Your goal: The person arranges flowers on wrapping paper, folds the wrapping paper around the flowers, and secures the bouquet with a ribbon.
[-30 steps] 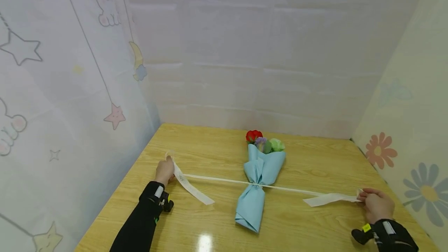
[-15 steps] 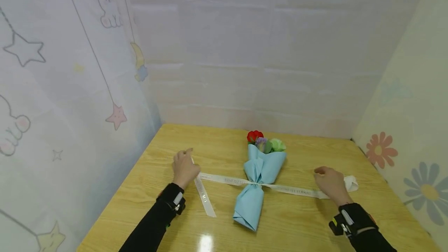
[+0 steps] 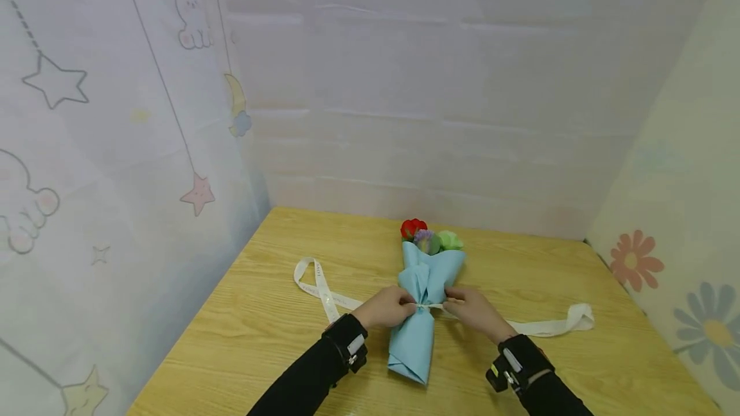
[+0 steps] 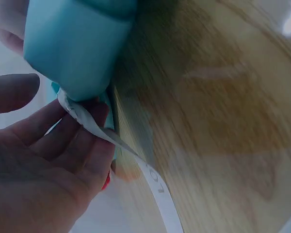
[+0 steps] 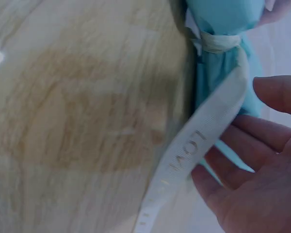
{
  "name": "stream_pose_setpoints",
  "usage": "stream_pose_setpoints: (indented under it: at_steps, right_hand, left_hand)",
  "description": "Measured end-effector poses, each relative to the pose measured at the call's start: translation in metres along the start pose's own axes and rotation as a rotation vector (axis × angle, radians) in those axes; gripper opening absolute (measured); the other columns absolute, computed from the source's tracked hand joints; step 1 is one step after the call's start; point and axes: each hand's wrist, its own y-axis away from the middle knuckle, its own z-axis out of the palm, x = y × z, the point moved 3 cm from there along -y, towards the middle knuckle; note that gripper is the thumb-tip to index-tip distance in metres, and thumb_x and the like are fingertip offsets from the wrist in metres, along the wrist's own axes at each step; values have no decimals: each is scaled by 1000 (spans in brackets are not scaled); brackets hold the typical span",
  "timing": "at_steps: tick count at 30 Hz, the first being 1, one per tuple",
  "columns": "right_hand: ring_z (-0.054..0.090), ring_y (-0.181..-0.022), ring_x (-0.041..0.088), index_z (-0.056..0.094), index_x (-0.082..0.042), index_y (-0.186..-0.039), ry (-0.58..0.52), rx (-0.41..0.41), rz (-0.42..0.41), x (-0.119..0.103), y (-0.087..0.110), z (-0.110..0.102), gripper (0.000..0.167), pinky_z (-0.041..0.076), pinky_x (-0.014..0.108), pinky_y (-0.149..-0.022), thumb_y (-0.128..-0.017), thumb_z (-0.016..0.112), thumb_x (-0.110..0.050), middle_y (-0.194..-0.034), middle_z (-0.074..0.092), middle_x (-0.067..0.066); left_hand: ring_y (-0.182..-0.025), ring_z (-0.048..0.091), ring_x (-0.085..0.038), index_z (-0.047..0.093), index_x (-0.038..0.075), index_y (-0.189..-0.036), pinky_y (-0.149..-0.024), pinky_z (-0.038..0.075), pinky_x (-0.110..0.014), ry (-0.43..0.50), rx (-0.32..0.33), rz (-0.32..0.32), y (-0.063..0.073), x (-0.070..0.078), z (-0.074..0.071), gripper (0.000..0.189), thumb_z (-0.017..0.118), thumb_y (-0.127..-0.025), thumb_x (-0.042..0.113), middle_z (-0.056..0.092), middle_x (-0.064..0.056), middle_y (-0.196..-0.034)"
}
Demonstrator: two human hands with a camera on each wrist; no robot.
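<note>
A bouquet in light blue wrapping paper (image 3: 412, 346) lies on the wooden table, with red, purple and green flowers (image 3: 449, 241) at its far end. White printed ribbon (image 3: 323, 293) circles its gathered waist. Left of that waist, my left hand (image 3: 384, 307) touches the ribbon close to the paper; the left wrist view shows its fingers behind the ribbon (image 4: 160, 191), thumb apart. On the other side is my right hand (image 3: 476, 314). Its fingers lie beside and behind the right ribbon tail (image 5: 189, 145), the thumb spread away from them in the right wrist view.
The left ribbon end makes a loose loop on the table (image 3: 243, 313). Toward the right edge, the other tail (image 3: 546, 328) ends in a curl. A pale sheet (image 3: 370, 82) hangs behind the table, with printed sheets at both sides.
From holding the ribbon ends far apart and stretched, both hands have let the ends drop and come inward to the bouquet's waist. The tails now lie slack on the table.
</note>
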Motion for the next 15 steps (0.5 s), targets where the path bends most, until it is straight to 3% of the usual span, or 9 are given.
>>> stream_pose_setpoints:
  at_steps: [4, 8, 12, 15]
  right_hand:
    - [43, -137, 48, 46, 14, -144, 14, -8, -37, 6, 0, 4, 53, 38, 59, -108, -102, 60, -14, -146, 48, 32]
    - [58, -123, 44, 52, 12, -140, 76, 10, -48, 10, 4, 3, 49, 48, 55, -99, -101, 63, -15, -137, 57, 31]
    - [67, -98, 29, 68, 5, -121, 185, 26, -19, 16, 12, -9, 33, 55, 46, -82, -97, 68, -19, -113, 70, 17]
    - [58, -75, 17, 71, 0, -100, 205, -17, -28, 27, 21, -26, 19, 49, 36, -66, -96, 69, -19, -88, 66, 4]
  left_hand:
    - [-87, 60, -12, 72, 2, -117, -73, 48, -26, 2, -4, 7, 0, 0, 3, 22, 60, -100, 8, 71, -9, -109]
    - [-85, 59, -12, 74, 4, -113, -73, 48, -26, -27, 6, -3, 3, -8, 1, 20, 67, -95, 6, 71, -6, -104]
    - [-66, 50, -9, 73, 9, -89, -61, 43, -25, -91, 16, -43, 9, -23, -15, 4, 74, -91, 11, 61, 4, -77]
    - [-53, 35, -8, 56, 13, -65, -53, 32, -24, -104, -26, -69, 18, -38, -35, 32, 74, -92, 16, 41, 8, -61]
